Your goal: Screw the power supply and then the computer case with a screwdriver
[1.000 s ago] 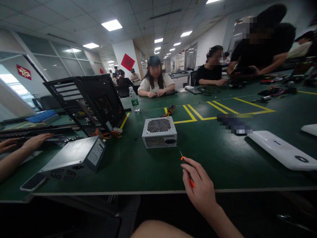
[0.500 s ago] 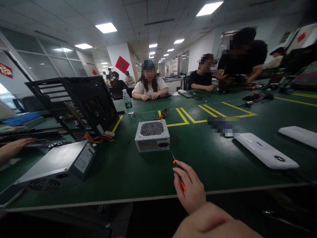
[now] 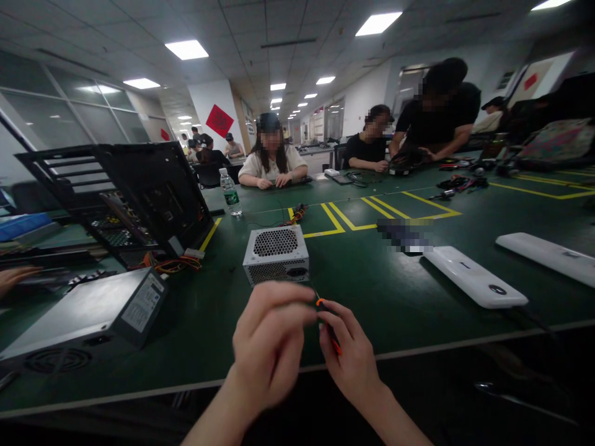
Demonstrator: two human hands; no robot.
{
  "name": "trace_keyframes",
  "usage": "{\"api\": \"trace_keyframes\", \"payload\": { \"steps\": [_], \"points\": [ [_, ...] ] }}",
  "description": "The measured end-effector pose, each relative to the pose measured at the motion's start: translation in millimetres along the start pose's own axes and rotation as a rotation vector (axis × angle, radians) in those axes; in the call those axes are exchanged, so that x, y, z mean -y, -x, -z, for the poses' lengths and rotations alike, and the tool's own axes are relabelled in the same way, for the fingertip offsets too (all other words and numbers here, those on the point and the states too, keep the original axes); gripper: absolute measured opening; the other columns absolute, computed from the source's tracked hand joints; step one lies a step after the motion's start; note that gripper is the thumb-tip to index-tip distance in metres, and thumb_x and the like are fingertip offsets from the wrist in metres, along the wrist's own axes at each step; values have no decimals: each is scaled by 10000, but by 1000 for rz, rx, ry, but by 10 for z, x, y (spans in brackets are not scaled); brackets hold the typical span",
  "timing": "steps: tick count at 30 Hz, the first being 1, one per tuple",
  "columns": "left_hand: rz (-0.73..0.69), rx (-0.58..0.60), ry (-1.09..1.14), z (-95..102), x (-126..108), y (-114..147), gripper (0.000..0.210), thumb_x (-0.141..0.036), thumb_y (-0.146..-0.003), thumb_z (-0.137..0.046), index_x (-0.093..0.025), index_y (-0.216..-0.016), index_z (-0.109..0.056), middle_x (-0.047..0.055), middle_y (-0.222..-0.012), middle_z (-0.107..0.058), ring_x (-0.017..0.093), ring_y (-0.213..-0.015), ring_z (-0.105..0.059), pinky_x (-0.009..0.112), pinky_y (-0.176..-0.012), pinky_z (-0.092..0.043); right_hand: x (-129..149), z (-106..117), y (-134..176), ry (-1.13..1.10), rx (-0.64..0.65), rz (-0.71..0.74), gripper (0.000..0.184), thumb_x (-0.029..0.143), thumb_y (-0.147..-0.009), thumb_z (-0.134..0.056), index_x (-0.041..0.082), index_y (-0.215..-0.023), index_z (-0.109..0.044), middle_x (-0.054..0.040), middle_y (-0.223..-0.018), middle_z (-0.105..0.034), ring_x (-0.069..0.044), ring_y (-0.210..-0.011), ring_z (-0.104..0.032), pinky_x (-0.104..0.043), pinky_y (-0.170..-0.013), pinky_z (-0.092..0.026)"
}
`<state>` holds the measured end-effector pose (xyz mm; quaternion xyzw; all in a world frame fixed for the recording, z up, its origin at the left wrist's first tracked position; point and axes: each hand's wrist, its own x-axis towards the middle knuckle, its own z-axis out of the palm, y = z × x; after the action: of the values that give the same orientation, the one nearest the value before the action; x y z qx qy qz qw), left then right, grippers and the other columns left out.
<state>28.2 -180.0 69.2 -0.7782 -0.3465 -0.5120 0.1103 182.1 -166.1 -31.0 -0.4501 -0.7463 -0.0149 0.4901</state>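
My right hand point(image 3: 348, 344) is closed around the orange-and-black handle of a screwdriver point(image 3: 320, 302), its thin shaft pointing away toward the power supply. My left hand point(image 3: 274, 337) is beside it, its bent fingers reaching toward the top of the handle. Motion smears those fingertips, so I cannot tell whether they touch or hold anything. Just beyond both hands a silver-grey power supply unit point(image 3: 275, 248) rests on the green table, honeycomb grille up and socket side toward me. The left hand covers part of its lower front edge.
To the left are a larger power supply point(image 3: 93, 310) and an open black computer case point(image 3: 144, 198) with loose cables. A water bottle point(image 3: 231, 195) stands behind. White devices point(image 3: 474, 275) lie at right. Another person's hand point(image 3: 16, 279) shows at far left; people point(image 3: 269, 158) sit across the table point(image 3: 400, 322).
My left hand has come into view and moved up beside the screwdriver. My right hand still grips the screwdriver. The view has shifted slightly to the right.
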Motion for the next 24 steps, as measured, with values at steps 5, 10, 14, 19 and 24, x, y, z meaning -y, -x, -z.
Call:
{"api": "trace_keyframes", "payload": {
  "steps": [5, 10, 14, 19, 24],
  "points": [
    [3, 345, -403, -643, 636, -195, 560, -316, -737, -549, -203, -1253, -362, 102, -1278, -413, 253, -1187, -330, 440, -964, -274, 74, 67, -37, 11, 29, -93, 247, 193, -829, -376, 169, -1051, -482, -115, -1099, -507, -180, -984, -538, -296, -780, -492],
    [-56, 427, -515, -816, 942, -50, 568, -319, -750, -537, -230, -1273, -333, 83, -1299, -394, 231, -1191, -326, 412, -952, -267, 103, 47, -64, 115, 1, -64, 280, 205, -847, -339, 167, -1098, -456, -110, -1072, -542, -172, -951, -561, -280, -742, -510],
    [-93, 392, -506, -796, 983, -28, 514, -304, -769, -516, -232, -1254, -362, 72, -1276, -428, 212, -1168, -357, 377, -927, -291, 85, -28, -43, 211, -36, 112, 291, 147, -820, -384, 156, -1099, -466, -113, -1054, -576, -182, -914, -576, -309, -734, -504],
    [-45, 379, -453, -811, 1000, -6, 519, -287, -765, -524, -254, -1256, -357, 47, -1295, -414, 205, -1177, -342, 384, -935, -274, 91, -43, -12, 216, -34, 93, 239, 174, -828, -402, 158, -1049, -491, -115, -1075, -565, -185, -925, -567, -316, -743, -491],
    [-22, 370, -419, -789, 981, 9, 519, -273, -760, -533, -252, -1250, -364, 48, -1294, -410, 202, -1173, -341, 381, -942, -270, 168, 13, -8, 264, 21, -54, 292, 318, -850, -379, 146, -1071, -462, -101, -904, -615, -192, -766, -604, -331, -645, -501]
  ]
}}
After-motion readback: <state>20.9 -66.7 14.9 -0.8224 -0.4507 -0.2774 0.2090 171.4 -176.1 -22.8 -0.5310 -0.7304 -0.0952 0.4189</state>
